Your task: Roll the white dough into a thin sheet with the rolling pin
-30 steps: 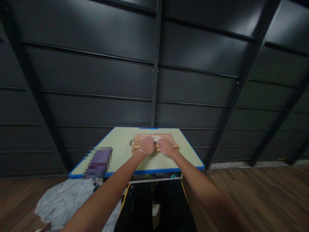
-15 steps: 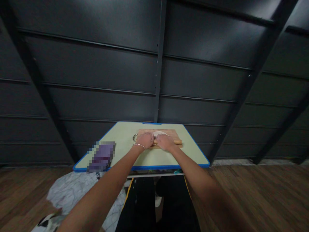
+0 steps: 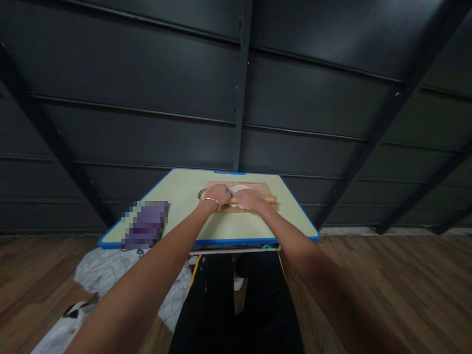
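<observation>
A wooden rolling pin (image 3: 272,200) is held crosswise over a sheet of pale dough (image 3: 243,188) on a wooden board (image 3: 264,187). It is gripped from above by both hands: the left hand (image 3: 220,193) is curled over its left part, and the right hand (image 3: 249,198) is curled over its middle. The fingertips are hidden, so how tightly the pin is pressed cannot be told. A short stretch of the pin is left uncovered between the hands, and its right end is seen beyond the right hand. Dough is shown beyond the pin, with a small pale edge on the near side.

A metal ring (image 3: 201,194) is set at the board's left edge, and a thin bracelet (image 3: 213,200) is worn on the left wrist. The board is laid on a pale green worktop (image 3: 184,196) edged in blue. Near the worktop's left edge, well apart from the board, a purple item (image 3: 147,223) is placed, blurred by pixelation. Below, a whitish cloth (image 3: 101,270) is seen crumpled above the wood-patterned floor (image 3: 372,290). The far side is closed off by a dark panelled wall (image 3: 165,142).
</observation>
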{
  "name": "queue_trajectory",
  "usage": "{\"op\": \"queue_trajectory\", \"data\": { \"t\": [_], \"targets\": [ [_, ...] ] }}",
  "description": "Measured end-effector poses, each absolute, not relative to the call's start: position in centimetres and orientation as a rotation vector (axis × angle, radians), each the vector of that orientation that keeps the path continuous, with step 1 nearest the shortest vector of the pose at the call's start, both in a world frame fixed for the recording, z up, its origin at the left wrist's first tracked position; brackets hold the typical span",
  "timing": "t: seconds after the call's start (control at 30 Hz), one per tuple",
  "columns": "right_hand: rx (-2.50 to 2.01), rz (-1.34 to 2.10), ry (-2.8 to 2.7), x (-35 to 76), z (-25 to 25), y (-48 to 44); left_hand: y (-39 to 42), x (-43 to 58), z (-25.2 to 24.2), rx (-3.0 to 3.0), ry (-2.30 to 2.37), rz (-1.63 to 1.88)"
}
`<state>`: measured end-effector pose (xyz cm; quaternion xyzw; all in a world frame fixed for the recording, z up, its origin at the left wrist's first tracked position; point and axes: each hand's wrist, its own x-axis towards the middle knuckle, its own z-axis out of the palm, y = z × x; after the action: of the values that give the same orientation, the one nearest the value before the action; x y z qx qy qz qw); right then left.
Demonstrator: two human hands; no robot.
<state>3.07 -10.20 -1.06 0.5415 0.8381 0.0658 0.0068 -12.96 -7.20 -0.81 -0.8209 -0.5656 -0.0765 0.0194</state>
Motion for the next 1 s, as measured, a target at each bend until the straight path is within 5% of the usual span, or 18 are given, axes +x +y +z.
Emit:
{"op": "queue_trajectory", "data": {
  "t": [1.0],
  "targets": [
    [1.645, -0.012, 2.608, 2.3, 0.5, -8.1, -7.0, -12.1, -0.4, -2.536, -1.908, -0.051]
  ]
}}
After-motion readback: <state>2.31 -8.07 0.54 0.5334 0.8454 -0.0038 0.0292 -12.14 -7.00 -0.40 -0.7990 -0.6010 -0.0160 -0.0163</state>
